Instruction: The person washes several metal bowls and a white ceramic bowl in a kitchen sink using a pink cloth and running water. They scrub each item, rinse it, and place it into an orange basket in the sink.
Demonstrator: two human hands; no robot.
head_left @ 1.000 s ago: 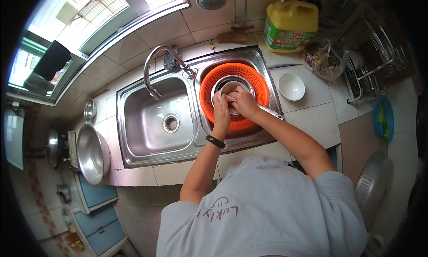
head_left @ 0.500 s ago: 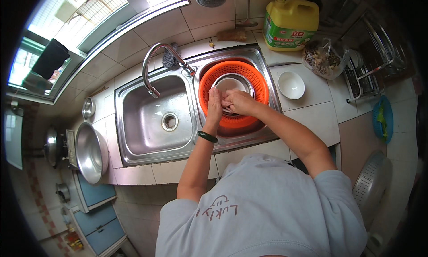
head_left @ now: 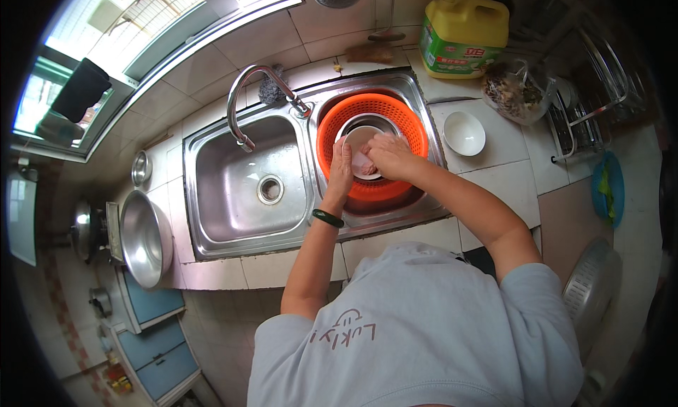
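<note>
Right hand (head_left: 388, 156) shifts right; pink lump (head_left: 369, 169) just lower-left of it. Left hand (head_left: 341, 168) beside white bowl (head_left: 361, 134). Grips unclear.

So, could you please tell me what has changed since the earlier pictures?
The right hand has shifted rightward, away from the left hand, and a pink lump shows clearly in the pale bowl; whether that hand released anything is unclear. The orange basket, faucet and small white bowl stayed put.
</note>
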